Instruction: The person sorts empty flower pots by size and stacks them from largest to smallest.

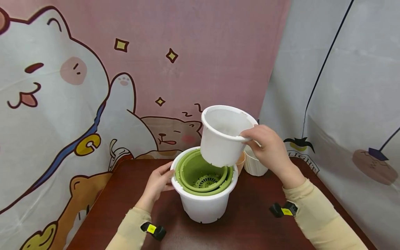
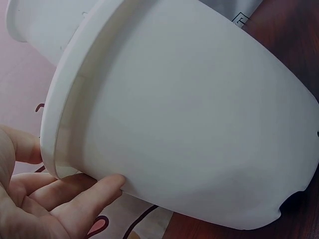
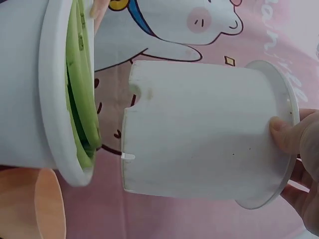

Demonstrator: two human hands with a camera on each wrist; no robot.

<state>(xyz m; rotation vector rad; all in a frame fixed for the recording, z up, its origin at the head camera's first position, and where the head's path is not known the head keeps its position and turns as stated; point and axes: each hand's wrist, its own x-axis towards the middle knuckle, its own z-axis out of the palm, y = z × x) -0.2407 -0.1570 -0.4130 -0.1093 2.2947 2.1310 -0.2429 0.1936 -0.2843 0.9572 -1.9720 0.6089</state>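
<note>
A large white flowerpot (image 1: 204, 208) stands upright on the table with two green pots nested inside, an outer green pot (image 1: 204, 193) and an inner green pot (image 1: 194, 169) with a slotted bottom. My left hand (image 1: 158, 182) grips the large pot's rim at its left side, fingers beneath the lip in the left wrist view. Above the nest, slightly tilted, hangs a smaller white flowerpot (image 1: 216, 149). My right hand (image 1: 269, 147) holds it by the right of its rim, thumb on the outer wall in the right wrist view. Its notched base edge overlaps the green rims from the head view.
Behind the large pot, to the right, stand an orange pot (image 1: 240, 161) and a ribbed white pot (image 1: 253, 166). The dark red-brown table (image 1: 250, 215) ends against a printed cloth backdrop (image 1: 212, 69) at the back and sides.
</note>
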